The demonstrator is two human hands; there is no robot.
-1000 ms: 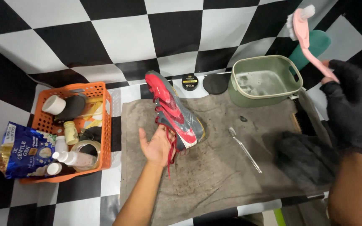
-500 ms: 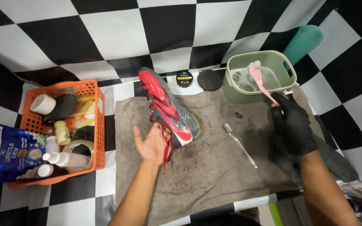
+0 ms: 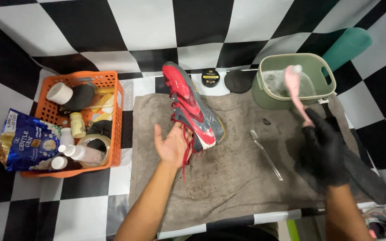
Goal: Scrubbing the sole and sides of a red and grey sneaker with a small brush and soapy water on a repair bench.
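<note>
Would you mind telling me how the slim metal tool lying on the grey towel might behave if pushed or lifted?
The slim metal tool looks rigid and probably light, being thin. On the rough grey towel it would likely drag rather than slide. Lying flat, it may be awkward to pinch, especially for the black-gloved right hand.

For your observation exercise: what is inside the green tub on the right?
The green tub holds foamy, cloudy water. The head of the pink brush, held by the gloved right hand, reaches over it. The foam hides the tub's bottom and anything lying under it.
</note>
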